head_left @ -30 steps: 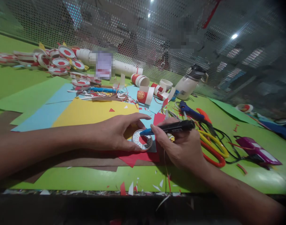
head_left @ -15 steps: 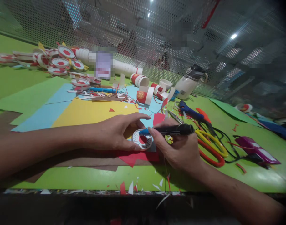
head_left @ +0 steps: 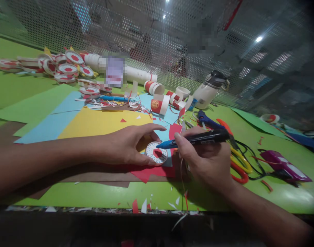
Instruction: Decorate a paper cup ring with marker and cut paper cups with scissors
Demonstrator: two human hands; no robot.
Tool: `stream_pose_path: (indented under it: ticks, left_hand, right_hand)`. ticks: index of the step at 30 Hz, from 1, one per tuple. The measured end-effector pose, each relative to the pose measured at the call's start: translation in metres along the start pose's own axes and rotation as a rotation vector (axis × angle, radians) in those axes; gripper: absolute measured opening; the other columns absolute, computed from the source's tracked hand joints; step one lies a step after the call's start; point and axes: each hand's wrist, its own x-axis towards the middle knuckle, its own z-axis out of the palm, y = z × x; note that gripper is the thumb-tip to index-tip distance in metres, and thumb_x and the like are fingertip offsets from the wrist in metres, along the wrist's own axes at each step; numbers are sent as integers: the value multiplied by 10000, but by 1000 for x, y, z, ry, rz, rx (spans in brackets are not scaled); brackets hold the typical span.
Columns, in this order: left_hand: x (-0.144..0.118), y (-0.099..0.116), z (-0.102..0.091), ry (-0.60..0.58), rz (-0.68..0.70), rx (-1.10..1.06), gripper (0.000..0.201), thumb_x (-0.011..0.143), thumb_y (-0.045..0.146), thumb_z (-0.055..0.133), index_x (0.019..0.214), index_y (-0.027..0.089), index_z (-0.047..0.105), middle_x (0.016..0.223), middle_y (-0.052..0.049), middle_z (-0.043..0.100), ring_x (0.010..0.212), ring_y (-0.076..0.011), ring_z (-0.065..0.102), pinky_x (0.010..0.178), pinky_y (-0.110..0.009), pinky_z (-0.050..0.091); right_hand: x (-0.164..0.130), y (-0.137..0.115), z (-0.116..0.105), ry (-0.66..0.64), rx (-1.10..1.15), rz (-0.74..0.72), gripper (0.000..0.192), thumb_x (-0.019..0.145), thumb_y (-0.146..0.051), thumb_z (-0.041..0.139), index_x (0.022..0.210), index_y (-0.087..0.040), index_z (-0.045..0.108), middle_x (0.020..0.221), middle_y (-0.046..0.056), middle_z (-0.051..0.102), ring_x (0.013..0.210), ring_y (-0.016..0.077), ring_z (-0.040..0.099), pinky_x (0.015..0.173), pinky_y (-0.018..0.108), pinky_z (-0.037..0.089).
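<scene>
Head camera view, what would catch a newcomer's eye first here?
First the two hands at the centre: the left hand steadies a round white disc with a red middle on red paper, while the right hand holds a black pen with its blue tip at the disc. Next, the yellow sheet behind the left hand, and the pile of finished discs far left by the mesh wall.
</scene>
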Motion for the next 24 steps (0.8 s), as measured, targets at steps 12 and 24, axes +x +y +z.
stream_pose_path:
  ticks: [12,24]
  left_hand:
    - [0,-3,4,-32,15,-133,740,782,345,704,1416,249,335,1119,-43,635,960,-205,619,807,-307,509]
    - [0,-12,5,52,-60,37,776,725,360,717,1406,253,360,1251,-69,597,1141,-252,572,1008,-401,441]
  right_hand:
    - [12,9,-14,-28,215,48,58,870,-241,642,894,-192,660,635,-27,607,535,112,566,522,261,458]
    - [112,60,-77,357,165,306,215,822,-337,694,828,-129,639,562,-51,571,497,95,546,539,258,504]
